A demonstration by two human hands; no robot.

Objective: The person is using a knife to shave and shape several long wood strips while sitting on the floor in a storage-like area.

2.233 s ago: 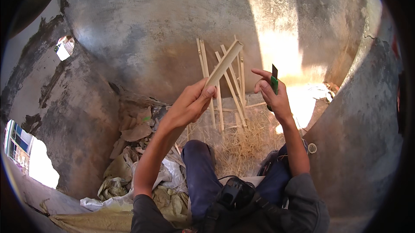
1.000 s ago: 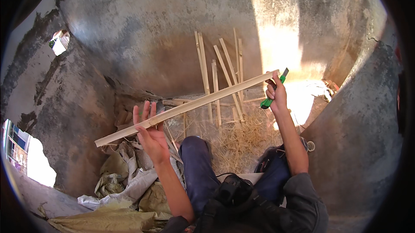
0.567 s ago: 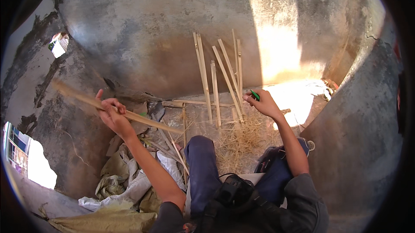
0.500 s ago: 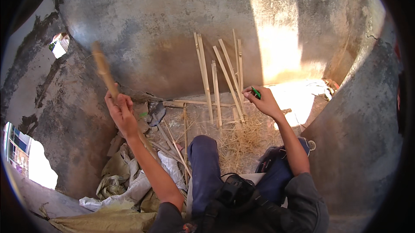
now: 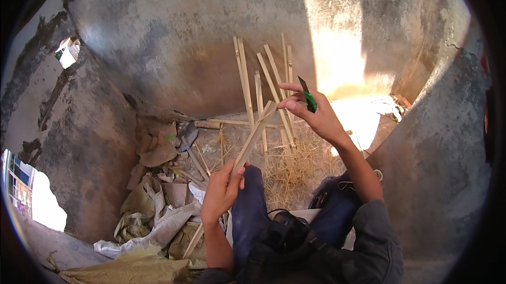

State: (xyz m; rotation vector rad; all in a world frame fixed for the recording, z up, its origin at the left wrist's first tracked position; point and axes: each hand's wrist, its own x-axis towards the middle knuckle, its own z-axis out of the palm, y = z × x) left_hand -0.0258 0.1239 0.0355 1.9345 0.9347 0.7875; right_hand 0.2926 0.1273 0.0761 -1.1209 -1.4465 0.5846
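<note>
My left hand (image 5: 220, 192), above my left knee, is closed around a pale split bamboo strip (image 5: 255, 135). The strip slants up and to the right, and its lower end shows below my wrist. My right hand (image 5: 318, 120) holds a green-handled utility knife (image 5: 310, 101), its dark blade pointing upward. Thumb and fingers of that hand are at the strip's upper end; whether they touch it I cannot tell. Several bamboo strips (image 5: 244, 76) lean on the wall behind, and a pile of thin shavings (image 5: 292, 178) lies beneath them.
Grey plastered walls (image 5: 174, 36) close in the spot, with a sunlit patch at the right. Crumpled sacks (image 5: 158, 226) and broken rubble (image 5: 158, 147) lie at the left. A bamboo piece (image 5: 208, 124) lies along the wall's foot. Holes open in the left wall.
My left hand has swung the bamboo strip from high on the left down to the middle. My right hand has risen and turned the knife blade upward.
</note>
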